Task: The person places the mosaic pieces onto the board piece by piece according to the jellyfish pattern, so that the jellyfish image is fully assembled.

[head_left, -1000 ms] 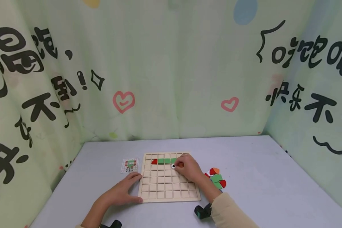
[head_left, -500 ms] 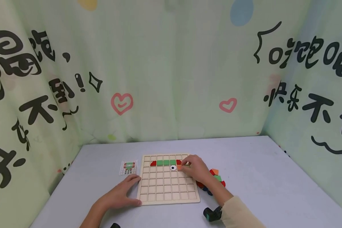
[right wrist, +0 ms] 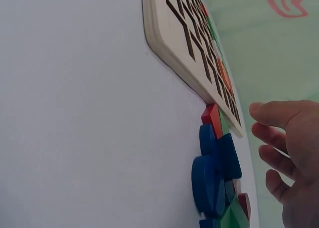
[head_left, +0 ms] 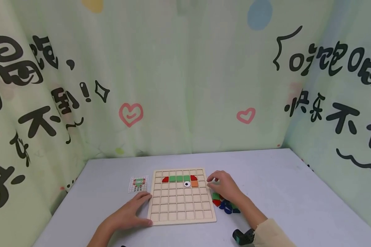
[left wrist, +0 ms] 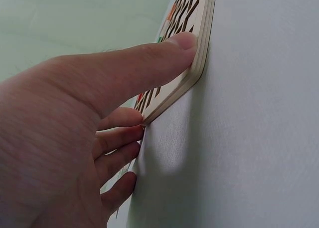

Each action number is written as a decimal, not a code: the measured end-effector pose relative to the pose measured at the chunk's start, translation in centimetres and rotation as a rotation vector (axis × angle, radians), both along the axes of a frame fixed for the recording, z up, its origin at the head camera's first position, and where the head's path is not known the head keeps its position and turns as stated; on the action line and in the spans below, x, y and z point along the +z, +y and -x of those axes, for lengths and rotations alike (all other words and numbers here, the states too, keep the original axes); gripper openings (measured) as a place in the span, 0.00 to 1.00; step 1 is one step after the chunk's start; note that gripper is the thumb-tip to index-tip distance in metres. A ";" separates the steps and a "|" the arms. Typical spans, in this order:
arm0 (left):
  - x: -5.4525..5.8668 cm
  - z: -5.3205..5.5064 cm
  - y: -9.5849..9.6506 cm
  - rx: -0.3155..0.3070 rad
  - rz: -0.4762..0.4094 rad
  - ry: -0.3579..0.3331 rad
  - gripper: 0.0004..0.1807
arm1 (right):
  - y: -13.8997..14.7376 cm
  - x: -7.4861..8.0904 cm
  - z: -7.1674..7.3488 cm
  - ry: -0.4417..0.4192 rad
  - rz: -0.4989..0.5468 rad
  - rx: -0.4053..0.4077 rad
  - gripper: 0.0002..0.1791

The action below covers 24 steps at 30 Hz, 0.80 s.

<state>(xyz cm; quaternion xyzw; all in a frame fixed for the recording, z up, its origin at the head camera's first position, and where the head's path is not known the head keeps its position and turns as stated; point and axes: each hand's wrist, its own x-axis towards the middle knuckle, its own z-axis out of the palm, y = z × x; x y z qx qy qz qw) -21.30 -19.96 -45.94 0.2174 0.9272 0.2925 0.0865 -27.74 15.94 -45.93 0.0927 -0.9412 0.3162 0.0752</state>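
Observation:
My left hand (head_left: 130, 212) rests at the near left corner of a wooden grid board (head_left: 172, 208), thumb on the edge and fingers along its side. On the board's upper rows lie a red quarter-round piece (head_left: 165, 179) at each end of a row of green squares (head_left: 179, 178). Below them sit a white eye piece (head_left: 187, 184) and an orange square (head_left: 194, 184). Just off the board's right edge, my right hand (head_left: 225, 185) hovers with relaxed fingers and holds nothing. Beneath it is a pile of loose pieces, with a blue piece (right wrist: 203, 180) and a red piece (right wrist: 212, 117).
A small pattern card (head_left: 138, 184) with a coloured figure lies left of the board on the white table (head_left: 266, 192). A printed curtain (head_left: 185, 85) surrounds the table's back and sides. A black wrist device (head_left: 243, 236) sits by the right sleeve (head_left: 273, 234).
My right hand has let go of the eye piece and moved right, off the board. The right red piece and orange square are now uncovered. My left hand stays at the board's edge.

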 end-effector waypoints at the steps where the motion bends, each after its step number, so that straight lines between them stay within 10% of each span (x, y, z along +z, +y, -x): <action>1: 0.0 0.0 0.0 -0.005 0.000 0.004 0.50 | 0.2 -0.1 -0.1 -0.003 -0.001 -0.004 0.04; 24: -0.5 0.2 -0.1 -0.005 0.027 0.027 0.50 | 6.0 -0.3 -1.2 -0.047 -0.089 0.046 0.07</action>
